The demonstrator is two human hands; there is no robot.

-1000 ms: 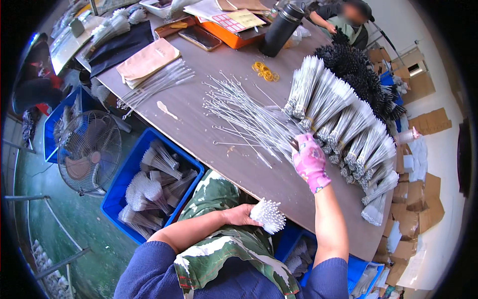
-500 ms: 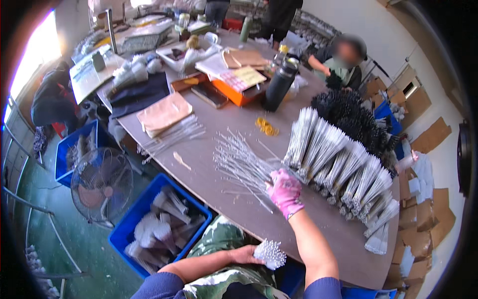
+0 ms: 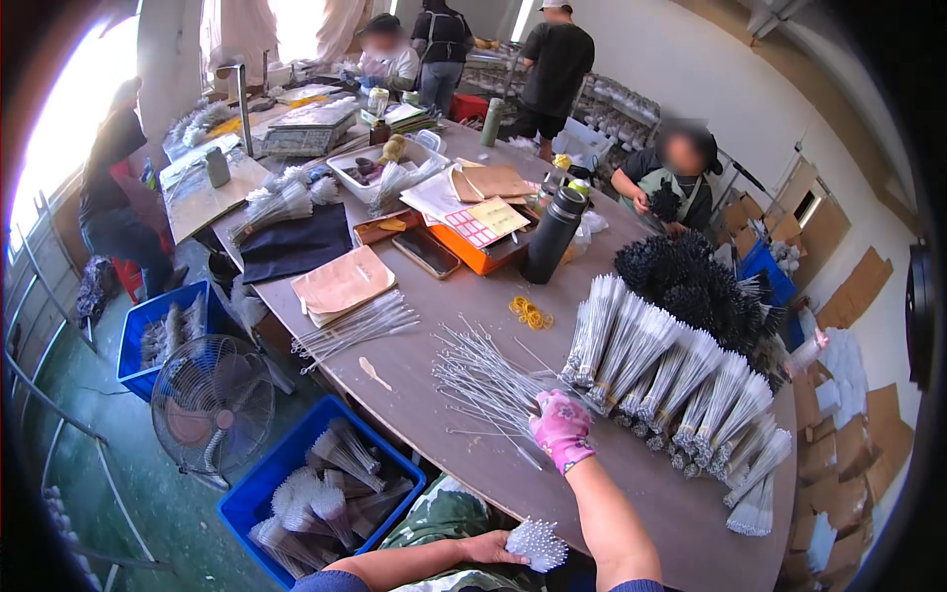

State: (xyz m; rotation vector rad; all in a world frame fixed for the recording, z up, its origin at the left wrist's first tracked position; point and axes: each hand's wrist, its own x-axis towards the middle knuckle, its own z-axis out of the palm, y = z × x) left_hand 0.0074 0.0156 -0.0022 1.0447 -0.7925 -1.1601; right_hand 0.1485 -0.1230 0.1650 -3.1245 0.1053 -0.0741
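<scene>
Down by my lap, my left hand [image 3: 491,547] is bare and wrapped round a bundle of thin wire brushes [image 3: 538,546], whose pale round ends face up. My right hand [image 3: 560,426], in a pink patterned glove, rests at the near right end of a loose pile of thin wire brushes [image 3: 483,380] on the table. Its fingers are curled in on some of the stems; the fingertips are partly hidden. Right beside it stand several tied bundles of white-tipped wire brushes [image 3: 681,365] in a row.
Black brush bundles [image 3: 691,281] lie behind the white ones. Yellow rubber bands [image 3: 531,313], a dark bottle [image 3: 554,237], a phone [image 3: 426,253] and an orange box [image 3: 483,255] occupy the brown table [image 3: 414,345]. A blue bin [image 3: 237,503] and a fan [image 3: 212,409] stand left. A co-worker [image 3: 671,187] sits opposite.
The view has tilted up, showing more of the room and the people at the back. My right hand stays at the loose pile, and my left hand still holds its bundle.
</scene>
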